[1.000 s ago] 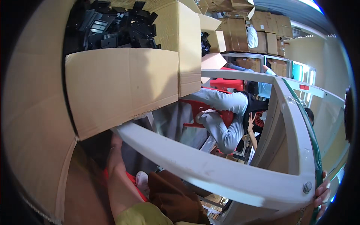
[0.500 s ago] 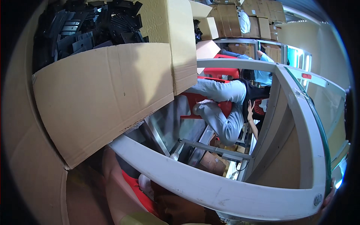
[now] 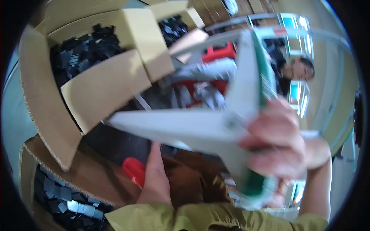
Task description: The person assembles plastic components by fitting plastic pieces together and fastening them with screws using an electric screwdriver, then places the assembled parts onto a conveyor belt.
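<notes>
My right hand (image 3: 277,140) is curled and blurred by motion, in front of the corner of a white metal bench frame (image 3: 173,125) with a green edge (image 3: 264,77). Its fingers are bent in; whether they grip the edge or a small thing cannot be made out. My left forearm (image 3: 157,179) reaches forward from the lower edge and passes under the white frame, which hides the left hand. Ahead on the left stands an open cardboard box (image 3: 111,90) with black flat pieces (image 3: 83,52) heaped inside.
Another open box (image 3: 34,148) with dark pieces (image 3: 69,200) stands at the lower left, and a smaller one (image 3: 194,19) farther back. A red object (image 3: 134,169) lies beside my left arm. Across the bench are a person (image 3: 296,69) and a red stool (image 3: 219,52).
The view has swung, bringing the lower-left box, my sleeves and the other person's head into sight. My right hand, only fingertips before at the bench corner, now shows large and blurred.
</notes>
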Motion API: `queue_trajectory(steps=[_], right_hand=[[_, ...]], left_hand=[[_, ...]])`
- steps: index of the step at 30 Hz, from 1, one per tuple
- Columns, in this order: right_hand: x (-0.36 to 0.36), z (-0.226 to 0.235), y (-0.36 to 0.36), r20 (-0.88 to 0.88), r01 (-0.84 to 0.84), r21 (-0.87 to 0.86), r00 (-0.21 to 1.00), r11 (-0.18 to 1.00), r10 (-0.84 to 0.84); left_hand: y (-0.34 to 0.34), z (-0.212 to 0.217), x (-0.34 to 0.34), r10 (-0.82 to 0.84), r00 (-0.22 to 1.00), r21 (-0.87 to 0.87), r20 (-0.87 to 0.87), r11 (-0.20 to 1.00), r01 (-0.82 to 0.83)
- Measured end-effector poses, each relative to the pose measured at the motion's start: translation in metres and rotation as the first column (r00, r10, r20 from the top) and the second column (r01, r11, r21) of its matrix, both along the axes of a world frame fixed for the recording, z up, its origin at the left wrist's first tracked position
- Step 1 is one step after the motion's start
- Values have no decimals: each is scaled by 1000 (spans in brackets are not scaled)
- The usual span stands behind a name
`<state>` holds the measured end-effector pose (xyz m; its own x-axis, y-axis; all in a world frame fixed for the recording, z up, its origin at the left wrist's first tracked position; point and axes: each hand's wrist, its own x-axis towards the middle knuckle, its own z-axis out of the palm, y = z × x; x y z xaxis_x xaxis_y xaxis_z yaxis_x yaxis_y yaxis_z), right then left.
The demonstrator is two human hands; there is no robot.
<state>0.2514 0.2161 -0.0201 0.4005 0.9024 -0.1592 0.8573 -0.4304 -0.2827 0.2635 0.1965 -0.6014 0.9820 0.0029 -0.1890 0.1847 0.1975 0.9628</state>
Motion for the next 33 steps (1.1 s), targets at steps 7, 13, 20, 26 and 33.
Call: queue_trajectory(steps=[7, 13, 20, 26, 33], right_hand=[[1, -30, -6, 150, 38, 427, 982, 903, -112], [2, -31, -20, 313, -27, 353, 946, 935, -90], [-85, 15, -46, 563, -153, 442, 814, 884, -141], [-221, -7, -184, 420, 50, 290, 891, 956, -174], [-177, -19, -237, 572, 245, 362, 704, 899, -422]], left_hand=[[-26, 161, -148, -279, 931, -199, -236, 951, 235], [30, 277, -206, -117, 887, -160, -447, 986, 49], [40, 435, -278, 86, 973, -239, -212, 961, -137], [21, 515, -246, 64, 678, 398, 732, 768, -502], [-28, 536, -145, -273, 791, 783, 547, 500, -369]])
